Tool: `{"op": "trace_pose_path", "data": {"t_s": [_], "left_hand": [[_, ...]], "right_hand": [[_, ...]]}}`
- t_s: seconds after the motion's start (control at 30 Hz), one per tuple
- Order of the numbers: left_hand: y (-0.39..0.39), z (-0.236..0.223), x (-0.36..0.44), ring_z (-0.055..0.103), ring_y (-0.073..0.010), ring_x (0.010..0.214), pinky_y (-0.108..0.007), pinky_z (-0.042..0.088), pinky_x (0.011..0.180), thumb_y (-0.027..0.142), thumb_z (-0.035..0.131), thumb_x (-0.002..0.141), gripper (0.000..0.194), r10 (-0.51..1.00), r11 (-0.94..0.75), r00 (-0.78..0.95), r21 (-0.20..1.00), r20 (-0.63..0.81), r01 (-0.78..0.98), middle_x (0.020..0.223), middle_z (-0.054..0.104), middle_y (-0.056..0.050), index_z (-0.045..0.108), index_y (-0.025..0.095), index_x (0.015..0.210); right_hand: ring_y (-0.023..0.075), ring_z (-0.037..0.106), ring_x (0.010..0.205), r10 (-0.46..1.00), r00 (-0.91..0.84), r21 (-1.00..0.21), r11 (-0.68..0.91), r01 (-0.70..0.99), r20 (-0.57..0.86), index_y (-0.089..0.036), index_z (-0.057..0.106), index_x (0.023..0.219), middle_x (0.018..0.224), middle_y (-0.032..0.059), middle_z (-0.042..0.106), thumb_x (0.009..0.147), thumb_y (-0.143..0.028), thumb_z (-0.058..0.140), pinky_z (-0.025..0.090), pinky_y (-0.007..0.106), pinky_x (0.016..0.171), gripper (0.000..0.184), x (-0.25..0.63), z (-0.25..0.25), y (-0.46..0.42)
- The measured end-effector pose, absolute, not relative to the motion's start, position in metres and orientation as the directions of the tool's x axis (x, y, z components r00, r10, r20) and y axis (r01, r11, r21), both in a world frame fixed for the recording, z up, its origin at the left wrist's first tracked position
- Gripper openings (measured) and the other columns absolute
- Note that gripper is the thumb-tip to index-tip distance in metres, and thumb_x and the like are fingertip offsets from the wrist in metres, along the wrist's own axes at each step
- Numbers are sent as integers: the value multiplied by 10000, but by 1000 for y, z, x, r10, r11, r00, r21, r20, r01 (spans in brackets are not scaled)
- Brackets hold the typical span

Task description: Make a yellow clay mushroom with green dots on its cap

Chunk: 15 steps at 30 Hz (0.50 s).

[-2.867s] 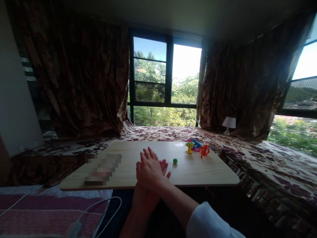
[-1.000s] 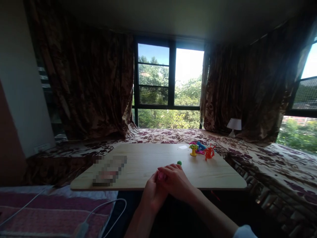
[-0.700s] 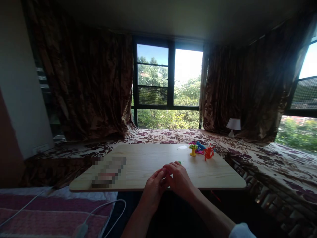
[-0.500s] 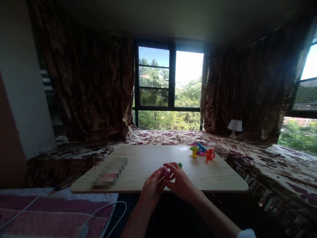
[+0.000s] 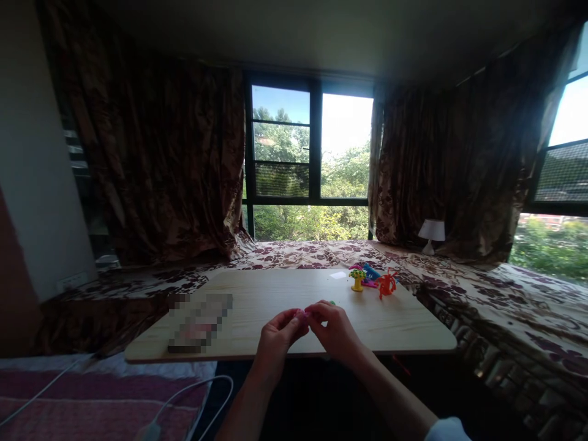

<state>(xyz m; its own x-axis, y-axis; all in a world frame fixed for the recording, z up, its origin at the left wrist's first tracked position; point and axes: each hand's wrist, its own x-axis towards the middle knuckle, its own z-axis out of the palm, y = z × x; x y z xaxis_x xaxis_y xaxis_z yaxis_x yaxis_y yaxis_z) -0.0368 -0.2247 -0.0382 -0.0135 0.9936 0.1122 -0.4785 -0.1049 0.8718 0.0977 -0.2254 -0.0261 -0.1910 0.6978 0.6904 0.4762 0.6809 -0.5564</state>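
A small pink lump of modelling clay (image 5: 301, 313) is pinched between my two hands above the near part of the table. My left hand (image 5: 278, 335) grips it from the left with thumb and fingers. From the other side, the fingertips of my right hand (image 5: 339, 332) press on it. The fingers cover much of the lump, so its full shape is hidden. Just beyond my right hand lies a green clay ball (image 5: 332, 302), mostly blocked from view by the fingers.
On the wooden table (image 5: 257, 288), a yellow figure with a green-spotted top (image 5: 357, 280), a blue figure (image 5: 371, 273) and an orange many-legged figure (image 5: 386, 284) stand at the back right. A pixelated flat object (image 5: 202, 324) lies left. A lamp (image 5: 430, 231) stands behind.
Earlier my palms were pressed together, one over the other. They have since parted into a fingertip pinch, bringing the pink clay into view. The figures stay put.
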Motion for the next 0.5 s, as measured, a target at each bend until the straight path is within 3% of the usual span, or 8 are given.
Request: {"op": "trace_pose_path", "data": {"t_s": [0.13, 0.23, 0.37, 0.5], "left_hand": [[-221, -43, -26, 649, -155, 677, -296, 530, 721, 121, 695, 628, 160, 972, -230, -169, 823, 164, -520, 681, 671, -47, 590, 119, 748], [-216, -47, -23, 653, -156, 682, -295, 538, 697, 67, 650, 661, 140, 972, -198, -221, 769, 76, -608, 701, 672, -52, 574, 129, 762], [-210, -50, -28, 653, -189, 748, -313, 537, 705, 63, 619, 688, 128, 997, -68, -77, 724, 21, -686, 775, 681, -94, 579, 114, 799], [-211, -50, -31, 651, -193, 755, -325, 536, 689, 138, 632, 699, 172, 998, -66, -40, 770, 53, -634, 834, 682, -91, 590, 132, 866]], "right_hand": [[123, 556, 656, 691, -17, -603, 642, 475, 722, -183, 635, 816, 763, 24, 600, 789, -164, 519, 446, 242, 634, 121, 82, -32, -222], [126, 561, 666, 706, 81, -671, 623, 402, 703, -177, 631, 832, 786, 30, 593, 779, -174, 527, 465, 252, 635, 117, 75, -35, -220], [127, 580, 719, 757, -71, -727, 646, 233, 649, -186, 627, 948, 894, 44, 584, 777, -209, 534, 492, 236, 627, 196, 81, -35, -219], [111, 564, 652, 756, -72, -725, 646, 238, 651, -200, 598, 1004, 831, 21, 582, 782, -234, 529, 490, 230, 600, 235, 89, -32, -221]]}}
